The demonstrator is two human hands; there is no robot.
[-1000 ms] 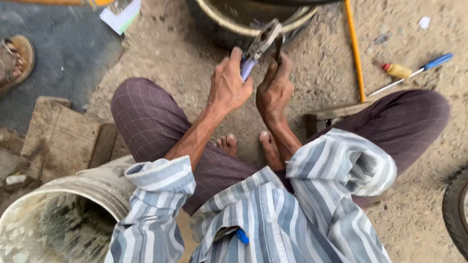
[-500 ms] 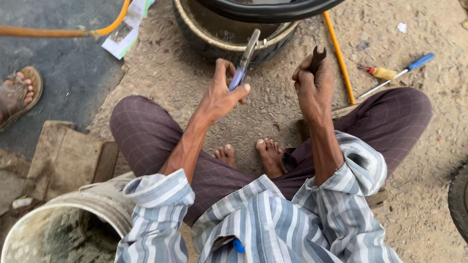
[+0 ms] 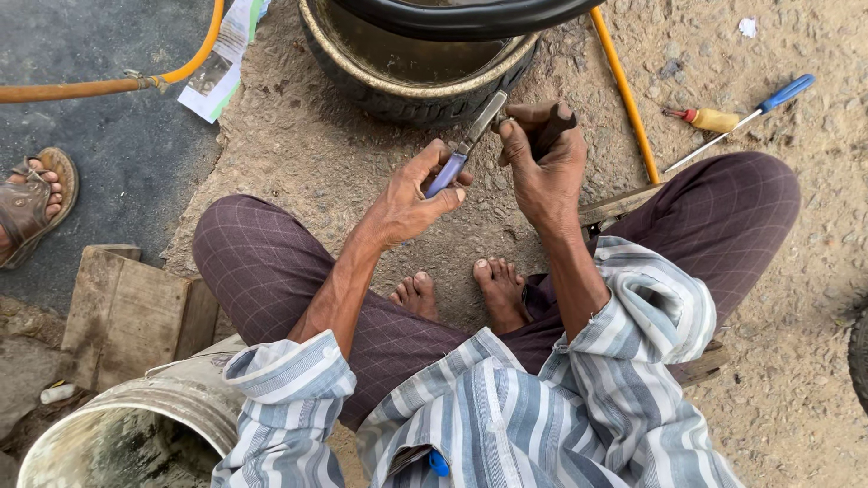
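A: Starting at the far left, what's there?

B: A sandalled foot (image 3: 32, 203) of another person on dark pavement, an orange hose (image 3: 108, 83) above it, a wooden block (image 3: 131, 312) and a grimy bucket (image 3: 117, 434) by the seated person's knee.

A: And the hands?

B: The left hand (image 3: 411, 194) is closed around the blue handle of a metal tool (image 3: 470, 145), thumb along it, probably to steady the angled blade. Its tip meets a small dark rubber piece (image 3: 549, 131) pinched in the curled right hand (image 3: 542, 167), held up over the ground in front of the bare feet, likely so both hands can brace.

A: Further right?

B: A tyre basin (image 3: 407, 77) just beyond the hands, a yellow rod (image 3: 624, 95), then a blue-handled screwdriver (image 3: 741, 122) and a yellow-handled tool (image 3: 710, 117) lying on the dirt within reach.
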